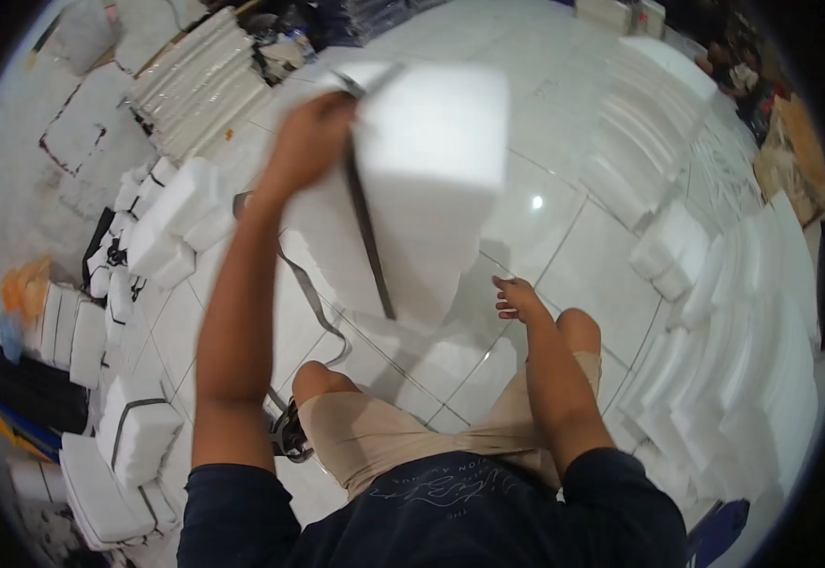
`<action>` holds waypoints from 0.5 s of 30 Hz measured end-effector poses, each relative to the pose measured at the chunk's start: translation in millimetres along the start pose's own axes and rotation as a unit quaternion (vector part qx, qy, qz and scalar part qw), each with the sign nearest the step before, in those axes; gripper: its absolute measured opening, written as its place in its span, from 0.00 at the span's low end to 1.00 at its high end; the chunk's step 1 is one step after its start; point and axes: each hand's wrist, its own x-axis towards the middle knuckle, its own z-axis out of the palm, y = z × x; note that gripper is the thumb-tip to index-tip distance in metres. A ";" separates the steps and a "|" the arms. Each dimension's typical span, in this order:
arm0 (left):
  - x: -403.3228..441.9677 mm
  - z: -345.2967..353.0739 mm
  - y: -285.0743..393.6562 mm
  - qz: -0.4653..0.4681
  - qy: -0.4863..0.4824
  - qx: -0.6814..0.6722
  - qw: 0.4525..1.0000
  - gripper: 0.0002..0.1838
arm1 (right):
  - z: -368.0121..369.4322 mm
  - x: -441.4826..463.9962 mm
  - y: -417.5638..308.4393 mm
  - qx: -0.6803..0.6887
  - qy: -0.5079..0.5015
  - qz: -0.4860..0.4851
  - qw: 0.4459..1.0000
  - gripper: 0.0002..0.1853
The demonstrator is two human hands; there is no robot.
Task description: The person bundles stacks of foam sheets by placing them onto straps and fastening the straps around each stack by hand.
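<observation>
A tall stack of white foam sheets (431, 208) stands on the tiled floor in front of me. A dark grey strap (367, 232) runs over its top and down its near side. At the upper left edge of the stack, my left hand (313, 142) is closed on the strap, slightly blurred by motion. A loose length of the strap (310, 293) trails on the floor to the left. My right hand (517, 299) hangs above the floor right of the stack, its fingers loosely curled and apart, with nothing visible in them.
Strapped white foam bundles (138, 426) lie along the left side. Wavy piles of white foam (734, 331) line the right. Long wrapped white pieces (200, 85) are stacked at the back left. A person (742, 76) is partly visible at the far right.
</observation>
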 end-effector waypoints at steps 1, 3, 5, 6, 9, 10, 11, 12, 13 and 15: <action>-6.6 26.0 -10.1 0.010 -0.020 0.006 1.000 0.18 | -5.7 -1.1 -0.5 0.107 0.052 -0.032 0.992 0.30; -30.2 52.1 -12.3 0.027 0.040 0.104 0.993 0.14 | -21.4 -12.5 -24.4 0.184 0.141 -0.114 0.966 0.25; -39.5 32.7 -31.5 -0.043 0.041 0.015 0.998 0.13 | -43.1 -39.4 -57.0 0.063 0.250 -0.268 0.928 0.21; -48.9 21.9 -38.3 -0.098 0.006 -0.041 0.994 0.13 | -55.2 -44.2 -73.0 -0.034 0.311 -0.364 0.877 0.20; -74.8 25.1 -63.2 -0.036 0.041 -0.090 0.994 0.11 | -43.1 -152.8 -179.3 -0.072 0.304 -0.520 0.795 0.15; -82.5 21.5 -57.5 -0.023 0.059 -0.041 0.997 0.10 | -32.9 -176.5 -209.3 -0.066 0.272 -0.570 0.772 0.15; -89.3 19.4 -51.5 -0.037 0.063 -0.037 0.997 0.10 | -19.4 -202.0 -236.7 -0.106 0.206 -0.592 0.772 0.15; -95.0 17.3 -47.1 -0.048 0.064 -0.036 0.996 0.10 | -2.3 -218.4 -258.8 -0.146 0.142 -0.609 0.767 0.16; -99.9 15.0 -46.8 -0.049 0.070 -0.033 0.996 0.10 | 19.4 -221.8 -276.2 -0.189 0.089 -0.644 0.736 0.19; -104.0 14.2 -49.9 -0.042 0.079 -0.006 0.996 0.10 | 58.5 -222.7 -300.8 -0.274 0.020 -0.678 0.682 0.19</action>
